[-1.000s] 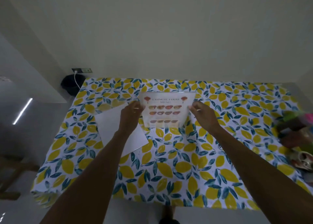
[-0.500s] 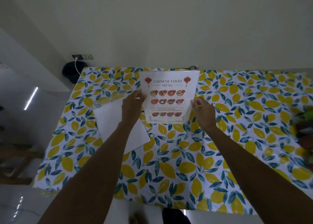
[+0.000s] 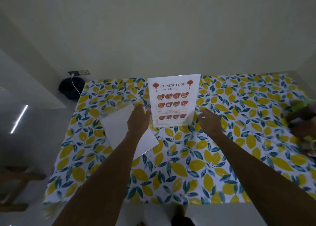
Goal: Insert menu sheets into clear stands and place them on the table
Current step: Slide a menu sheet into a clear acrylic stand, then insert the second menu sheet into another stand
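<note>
A wide table draped in a white cloth printed with yellow lemons and blue-green leaves (image 3: 188,165) fills most of the head view, its far edge pushed against a pale wall, which leaves a broad flat surface for setting out stands. On the far middle of that cloth stands the white printed "Chinese Food Menu" sheet in its clear upright stand (image 3: 173,100), facing the person and squared to the table edge, so it seems placed to be read from this side. The stand itself is hard to make out (its clear plastic all but vanishes against the pattern), yet the sheet stands upright with its foot on the cloth, which suggests it is seated in the holder.

Just left of it, flat on the cloth and partly under the left forearm, lies a plain white rectangular sheet (image 3: 119,128), probably kept within reach as the next one to load, though its printed side does not show. At the right edge sits a blurred heap of coloured things (image 3: 302,121), too indistinct to name.

The left hand (image 3: 138,121) rests at the sheet's lower left edge, fingers loosely curled and seeming to touch it. The right hand (image 3: 209,123) hovers just beside the lower right edge, fingers spread and empty; it looks like a steadying hold.
</note>
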A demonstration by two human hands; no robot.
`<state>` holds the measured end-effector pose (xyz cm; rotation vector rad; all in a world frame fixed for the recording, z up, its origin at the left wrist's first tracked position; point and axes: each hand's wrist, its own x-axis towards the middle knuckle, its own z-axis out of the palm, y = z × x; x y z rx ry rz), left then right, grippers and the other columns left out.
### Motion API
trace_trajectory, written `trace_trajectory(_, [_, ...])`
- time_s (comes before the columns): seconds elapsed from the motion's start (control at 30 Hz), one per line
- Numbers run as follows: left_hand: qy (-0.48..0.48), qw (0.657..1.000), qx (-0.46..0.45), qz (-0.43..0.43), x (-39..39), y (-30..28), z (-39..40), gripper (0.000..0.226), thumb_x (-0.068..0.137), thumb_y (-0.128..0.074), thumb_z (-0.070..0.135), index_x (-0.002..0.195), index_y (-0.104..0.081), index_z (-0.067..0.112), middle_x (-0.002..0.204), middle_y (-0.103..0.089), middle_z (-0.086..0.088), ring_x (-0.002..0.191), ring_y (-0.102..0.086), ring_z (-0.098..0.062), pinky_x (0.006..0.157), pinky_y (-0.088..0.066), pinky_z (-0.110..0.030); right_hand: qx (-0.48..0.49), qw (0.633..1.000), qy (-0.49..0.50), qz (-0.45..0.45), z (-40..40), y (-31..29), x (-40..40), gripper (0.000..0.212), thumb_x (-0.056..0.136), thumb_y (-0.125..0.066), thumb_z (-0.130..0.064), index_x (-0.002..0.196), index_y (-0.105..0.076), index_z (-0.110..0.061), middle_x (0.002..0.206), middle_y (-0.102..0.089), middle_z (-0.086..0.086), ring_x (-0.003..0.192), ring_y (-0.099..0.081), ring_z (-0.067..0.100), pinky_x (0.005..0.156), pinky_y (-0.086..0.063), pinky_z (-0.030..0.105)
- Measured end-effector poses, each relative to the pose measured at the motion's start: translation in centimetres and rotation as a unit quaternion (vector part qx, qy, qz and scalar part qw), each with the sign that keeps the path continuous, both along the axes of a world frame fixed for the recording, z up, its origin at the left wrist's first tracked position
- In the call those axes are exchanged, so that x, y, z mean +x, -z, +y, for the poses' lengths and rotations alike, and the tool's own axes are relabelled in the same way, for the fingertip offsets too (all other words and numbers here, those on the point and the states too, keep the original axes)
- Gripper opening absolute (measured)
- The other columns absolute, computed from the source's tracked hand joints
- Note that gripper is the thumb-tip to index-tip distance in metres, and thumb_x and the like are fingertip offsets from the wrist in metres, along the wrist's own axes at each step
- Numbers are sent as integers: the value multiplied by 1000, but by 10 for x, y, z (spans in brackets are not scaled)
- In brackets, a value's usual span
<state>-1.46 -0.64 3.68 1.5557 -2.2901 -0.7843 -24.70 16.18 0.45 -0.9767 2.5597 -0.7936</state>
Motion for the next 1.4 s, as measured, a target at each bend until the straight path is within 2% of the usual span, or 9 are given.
trace_trajectory(0.17, [43,996,-26,-74,73,3,11,51,96,-45,52,131,-49,16,124,-56,-11,114,-56,-33,86,-50,-47,57,996,-65,22,12,-5,55,39,91,-53,-31,126,-59,-14,120,-69,12,112,-62,36,93,-52,46])
trace_trajectory(0.27, [27,998,-3,-62,116,7,12,54,94,-47,53,131,-50,13,125,-56,-14,114,-56,-34,88,-50,-48,89,990,-105,44,1,-8,98,41,92,-55,-30,130,-56,-14,125,-66,13,118,-58,34,98,-49,45])
trace_trajectory(0.57, [-42,996,45,-59,208,29,7,53,94,-51,51,129,-53,11,126,-58,-14,115,-56,-33,93,-47,-45,123,976,-174,34,-43,3,186,41,91,-54,-31,128,-55,-15,126,-64,9,118,-56,33,96,-50,44])
trace_trajectory(0.67, [-58,993,72,-68,217,48,4,53,93,-50,52,126,-54,11,128,-58,-14,117,-55,-32,95,-45,-44,123,974,-190,18,-55,19,195,39,90,-53,-30,126,-57,-15,124,-66,10,116,-59,32,95,-51,44])
trace_trajectory(0.8, [-75,988,113,-75,219,69,-2,59,95,-49,49,136,-47,7,139,-52,-16,128,-49,-33,102,-42,-46,149,967,-205,20,-74,50,190,42,91,-54,-31,129,-54,-13,126,-63,12,116,-58,32,93,-48,41])
trace_trajectory(0.97, [-86,982,155,-61,209,81,-17,55,95,-54,42,132,-50,2,133,-56,-20,123,-53,-35,99,-42,-42,203,970,-132,5,-97,71,188,40,86,-55,-23,122,-48,-6,118,-53,21,106,-55,41,84,-48,47])
trace_trajectory(1.1, [-101,971,214,-37,188,86,-22,53,92,-58,44,130,-51,8,125,-62,-17,115,-59,-34,95,-47,-39,162,976,-140,39,-101,80,193,39,86,-52,-21,115,-50,4,112,-52,28,97,-58,48,79,-48,49])
trace_trajectory(1.27, [-109,978,169,-50,181,96,-18,46,89,-65,37,123,-54,8,118,-65,-18,111,-60,-35,88,-45,-35,151,983,-95,-45,-105,78,196,38,85,-56,-17,117,-46,0,115,-53,24,103,-57,45,86,-46,47])
trace_trajectory(1.4, [-142,972,185,-25,192,97,-21,44,88,-69,32,119,-55,5,120,-64,-17,111,-60,-33,87,-42,-32,167,977,-89,-100,-98,73,201,29,83,-53,-19,108,-45,-9,102,-60,18,93,-61,39,75,-46,40])
